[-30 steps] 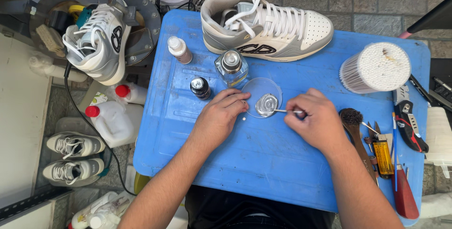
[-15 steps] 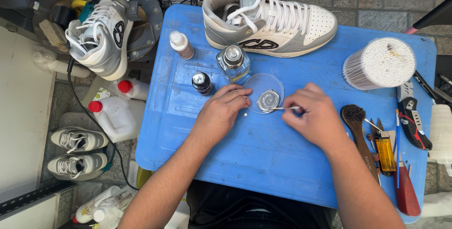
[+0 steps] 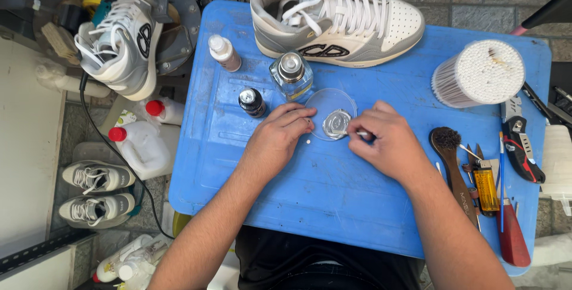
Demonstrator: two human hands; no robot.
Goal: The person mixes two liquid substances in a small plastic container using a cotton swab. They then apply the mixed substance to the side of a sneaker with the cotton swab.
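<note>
A clear round dish (image 3: 333, 104) lies on the blue table (image 3: 333, 200) with a puddle of silver-grey paint (image 3: 335, 122) in it. My right hand (image 3: 384, 141) pinches a thin white stick (image 3: 351, 132) whose tip rests in the paint. My left hand (image 3: 280, 135) sits beside the dish, fingertips touching its left edge. Behind the dish stand a clear glass bottle (image 3: 292, 75), a small black bottle (image 3: 251, 101) and a brown bottle with a white cap (image 3: 224, 53). A white and grey sneaker (image 3: 339, 22) lies at the table's far edge.
A tub of cotton swabs (image 3: 479, 74) stands at the back right. A brush (image 3: 451, 159), lighter (image 3: 487, 188), utility knife (image 3: 523, 150) and red-handled tool (image 3: 511, 239) line the right edge. Left of the table are another sneaker (image 3: 119, 45), white jugs (image 3: 140, 147) and a pair of shoes (image 3: 95, 191).
The camera view has shifted slightly. My right hand has drawn the stick a little across the paint; the left hand stays at the dish's edge.
</note>
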